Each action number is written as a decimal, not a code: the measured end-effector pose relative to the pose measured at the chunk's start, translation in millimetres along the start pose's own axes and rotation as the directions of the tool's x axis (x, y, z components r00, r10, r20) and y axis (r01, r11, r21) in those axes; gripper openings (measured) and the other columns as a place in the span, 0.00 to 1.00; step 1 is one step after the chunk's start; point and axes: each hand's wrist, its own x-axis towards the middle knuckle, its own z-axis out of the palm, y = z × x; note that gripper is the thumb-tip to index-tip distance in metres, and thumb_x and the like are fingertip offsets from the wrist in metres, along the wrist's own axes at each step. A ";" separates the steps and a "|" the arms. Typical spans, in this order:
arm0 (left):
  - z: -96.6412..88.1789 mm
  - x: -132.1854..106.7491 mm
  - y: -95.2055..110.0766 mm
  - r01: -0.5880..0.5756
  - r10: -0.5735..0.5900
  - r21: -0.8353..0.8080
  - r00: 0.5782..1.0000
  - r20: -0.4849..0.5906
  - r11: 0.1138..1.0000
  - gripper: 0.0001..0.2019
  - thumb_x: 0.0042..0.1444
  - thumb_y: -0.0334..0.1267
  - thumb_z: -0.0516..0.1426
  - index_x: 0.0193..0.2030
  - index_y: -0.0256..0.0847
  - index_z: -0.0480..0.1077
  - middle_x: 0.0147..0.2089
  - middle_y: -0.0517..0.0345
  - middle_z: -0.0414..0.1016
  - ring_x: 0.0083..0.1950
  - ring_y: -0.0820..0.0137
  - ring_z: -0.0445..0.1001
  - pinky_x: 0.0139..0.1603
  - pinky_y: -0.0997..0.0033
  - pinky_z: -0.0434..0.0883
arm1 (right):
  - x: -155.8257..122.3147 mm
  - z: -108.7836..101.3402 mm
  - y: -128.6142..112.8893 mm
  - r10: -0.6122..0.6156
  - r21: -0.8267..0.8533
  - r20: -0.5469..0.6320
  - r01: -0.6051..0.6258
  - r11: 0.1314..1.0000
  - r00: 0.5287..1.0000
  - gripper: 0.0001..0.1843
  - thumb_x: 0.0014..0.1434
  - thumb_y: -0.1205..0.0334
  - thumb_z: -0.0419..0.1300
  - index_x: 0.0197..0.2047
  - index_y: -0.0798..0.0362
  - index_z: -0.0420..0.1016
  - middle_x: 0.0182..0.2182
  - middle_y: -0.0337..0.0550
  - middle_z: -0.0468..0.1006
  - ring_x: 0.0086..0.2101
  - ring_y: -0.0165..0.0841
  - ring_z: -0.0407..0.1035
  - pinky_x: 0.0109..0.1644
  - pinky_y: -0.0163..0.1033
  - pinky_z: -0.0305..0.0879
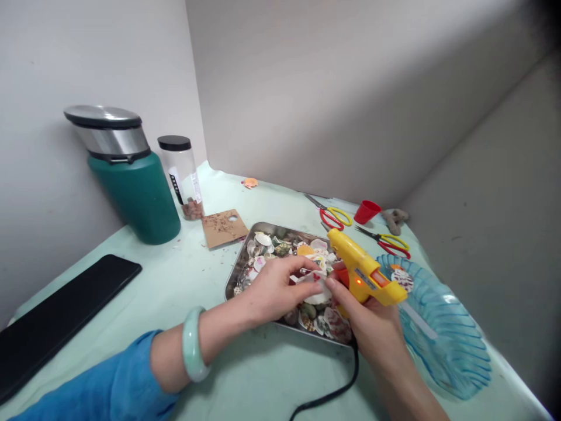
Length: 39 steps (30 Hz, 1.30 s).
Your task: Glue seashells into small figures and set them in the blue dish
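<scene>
My left hand (280, 286), with a pale green bangle (195, 345) on its wrist, pinches a small white piece with a red mark (317, 277) over the tray. Whether that piece is a shell, I cannot tell. My right hand (372, 318) is wrapped round a yellow glue gun (362, 263), whose nozzle points away to the upper left and whose small orange light glows. The right thumb and fingertip come up against the white piece. Beneath both hands, a metal tray (236, 270) holds many shells (332, 323), partly hidden by the hands.
A black cord (335, 393) runs toward the front edge. Blue ribbed dish (456, 339) at right; scissors (335, 215), more scissors (388, 241) and a red cup (367, 211) behind. Cardboard (223, 229), clear jar (182, 175), green bottle (135, 193) and black slab (65, 321) stand or lie left.
</scene>
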 end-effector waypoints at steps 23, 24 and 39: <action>0.5 0.1 -2.4 0.018 -0.018 0.007 1.000 -0.002 1.000 0.10 0.52 0.41 0.58 0.38 0.39 0.76 0.31 0.58 0.73 0.29 0.74 0.65 0.27 0.77 0.61 | 1.6 1.9 -1.1 0.041 0.070 0.043 -0.044 0.997 0.998 0.19 0.44 0.54 0.70 0.39 0.53 0.75 0.32 0.41 0.79 0.34 0.36 0.73 0.41 0.40 0.69; 0.4 0.2 -1.5 0.015 -0.015 0.016 1.000 -0.004 1.000 0.10 0.52 0.40 0.58 0.38 0.39 0.76 0.33 0.57 0.73 0.30 0.73 0.66 0.28 0.77 0.62 | 2.4 1.9 -0.1 0.033 0.074 0.044 -0.036 0.997 0.999 0.19 0.45 0.55 0.70 0.39 0.53 0.75 0.32 0.40 0.79 0.34 0.35 0.72 0.41 0.40 0.69; 2.6 0.4 1.0 0.136 -0.136 -0.201 0.991 0.014 0.970 0.09 0.52 0.40 0.58 0.36 0.37 0.73 0.29 0.59 0.72 0.28 0.74 0.68 0.26 0.77 0.64 | -1.5 1.0 -7.9 0.032 0.065 0.068 -0.036 0.997 0.997 0.19 0.44 0.55 0.70 0.39 0.53 0.74 0.31 0.40 0.78 0.33 0.36 0.73 0.41 0.41 0.70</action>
